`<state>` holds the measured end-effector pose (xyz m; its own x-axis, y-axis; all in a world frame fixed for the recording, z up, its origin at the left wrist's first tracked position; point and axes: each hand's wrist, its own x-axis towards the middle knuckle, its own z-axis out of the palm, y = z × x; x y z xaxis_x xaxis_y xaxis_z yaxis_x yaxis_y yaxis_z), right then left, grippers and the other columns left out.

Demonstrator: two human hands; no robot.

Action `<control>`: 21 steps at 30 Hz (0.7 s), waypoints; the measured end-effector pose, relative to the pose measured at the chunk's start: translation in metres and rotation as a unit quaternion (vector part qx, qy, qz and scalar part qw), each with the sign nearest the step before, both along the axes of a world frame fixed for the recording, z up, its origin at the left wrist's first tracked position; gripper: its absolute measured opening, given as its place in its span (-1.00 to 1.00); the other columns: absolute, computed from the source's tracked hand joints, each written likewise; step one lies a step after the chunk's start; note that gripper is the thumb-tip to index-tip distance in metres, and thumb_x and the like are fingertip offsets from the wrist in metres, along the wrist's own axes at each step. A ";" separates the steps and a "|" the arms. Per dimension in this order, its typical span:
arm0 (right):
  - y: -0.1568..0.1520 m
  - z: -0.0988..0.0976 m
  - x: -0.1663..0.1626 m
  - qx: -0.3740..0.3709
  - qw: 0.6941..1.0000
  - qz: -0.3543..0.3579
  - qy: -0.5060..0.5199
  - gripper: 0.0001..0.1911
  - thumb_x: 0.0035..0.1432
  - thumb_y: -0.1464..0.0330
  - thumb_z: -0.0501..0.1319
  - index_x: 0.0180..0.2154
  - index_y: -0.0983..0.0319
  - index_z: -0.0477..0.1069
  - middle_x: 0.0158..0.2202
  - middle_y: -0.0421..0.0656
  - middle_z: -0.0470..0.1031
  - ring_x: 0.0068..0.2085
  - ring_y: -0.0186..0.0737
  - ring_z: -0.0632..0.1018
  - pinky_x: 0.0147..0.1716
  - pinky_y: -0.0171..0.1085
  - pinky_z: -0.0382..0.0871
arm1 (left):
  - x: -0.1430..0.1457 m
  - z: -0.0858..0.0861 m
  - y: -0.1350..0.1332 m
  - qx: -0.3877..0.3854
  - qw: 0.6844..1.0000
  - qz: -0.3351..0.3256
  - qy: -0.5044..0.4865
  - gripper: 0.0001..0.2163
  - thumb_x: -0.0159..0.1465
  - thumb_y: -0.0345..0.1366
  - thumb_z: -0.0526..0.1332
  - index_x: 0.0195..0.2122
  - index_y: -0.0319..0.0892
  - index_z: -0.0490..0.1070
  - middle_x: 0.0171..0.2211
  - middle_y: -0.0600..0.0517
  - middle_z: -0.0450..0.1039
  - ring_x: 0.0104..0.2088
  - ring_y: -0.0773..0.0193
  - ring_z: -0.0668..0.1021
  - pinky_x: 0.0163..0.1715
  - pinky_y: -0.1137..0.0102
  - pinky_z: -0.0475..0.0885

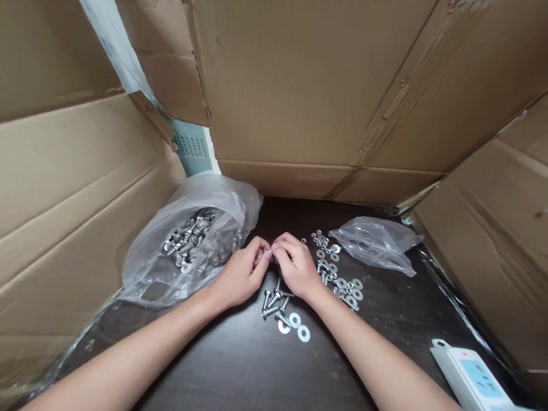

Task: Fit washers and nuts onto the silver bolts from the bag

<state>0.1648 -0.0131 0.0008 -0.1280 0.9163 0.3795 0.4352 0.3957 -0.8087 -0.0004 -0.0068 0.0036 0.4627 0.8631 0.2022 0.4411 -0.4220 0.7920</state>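
Observation:
My left hand (242, 273) and my right hand (295, 266) meet fingertip to fingertip over the dark table (231, 361). Both are pinched on one small metal piece (267, 251) between them, too small to name for sure; it looks like a bolt with a washer. Just below my hands lie several loose bolts (275, 304) and three flat washers (295, 325). To the right of my right hand is a scatter of washers and nuts (339, 275).
A clear plastic bag full of bolts (188, 238) lies open at the left. A flatter, crumpled plastic bag (376, 241) lies at the right. Cardboard walls (315, 92) close in the table on three sides. A white power strip (479, 384) sits at the lower right.

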 end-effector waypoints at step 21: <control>0.000 0.000 0.000 0.003 1.000 -0.003 0.001 -0.68 0.33 0.39 0.05 -0.52 0.19 0.27 -0.38 -0.17 0.38 -0.32 -0.22 0.46 -0.26 -0.23 0.30 | 0.000 -0.001 0.001 0.015 1.000 0.001 -0.002 -0.83 0.44 -0.20 0.02 -0.16 -0.16 0.31 -0.54 0.17 0.22 -0.51 0.30 0.35 -0.44 0.40 0.20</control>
<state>0.1652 -0.0127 0.0011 -0.1224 0.9146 0.3854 0.4363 0.3984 -0.8068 -0.0005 -0.0061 0.0028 0.4603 0.8577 0.2293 0.4395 -0.4445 0.7805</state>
